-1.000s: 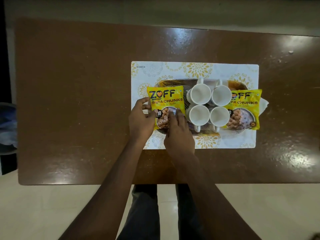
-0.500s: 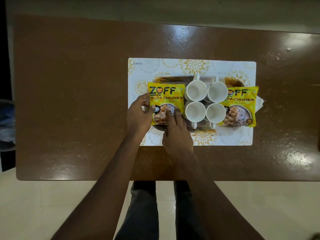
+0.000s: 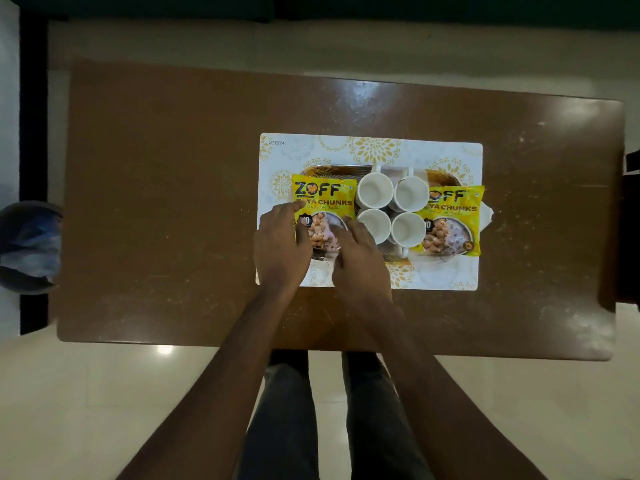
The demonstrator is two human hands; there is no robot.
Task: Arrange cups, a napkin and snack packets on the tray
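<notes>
A striped tray (image 3: pixel 330 169) lies on a white placemat with gold flowers (image 3: pixel 375 150). Several white cups (image 3: pixel 375 192) stand close together in its middle. A yellow snack packet (image 3: pixel 323 197) lies flat on the tray's left end. A second yellow packet (image 3: pixel 454 216) lies on the right end, over a white napkin (image 3: pixel 486 216) that sticks out past it. My left hand (image 3: pixel 280 244) grips the left packet's lower left edge, thumb on top. My right hand (image 3: pixel 360 254) rests flat on the same packet's lower right corner, with its fingers spread.
The placemat sits in the middle of a brown table (image 3: pixel 166 202), whose near edge runs just below my wrists. A dark blue-grey object (image 3: pixel 29 245) is off the table's left end. A dark object (image 3: pixel 630 233) is at the right end.
Both hands stay on the left packet. My left hand has slid further over its lower left corner. The cups and right packet have not moved.
</notes>
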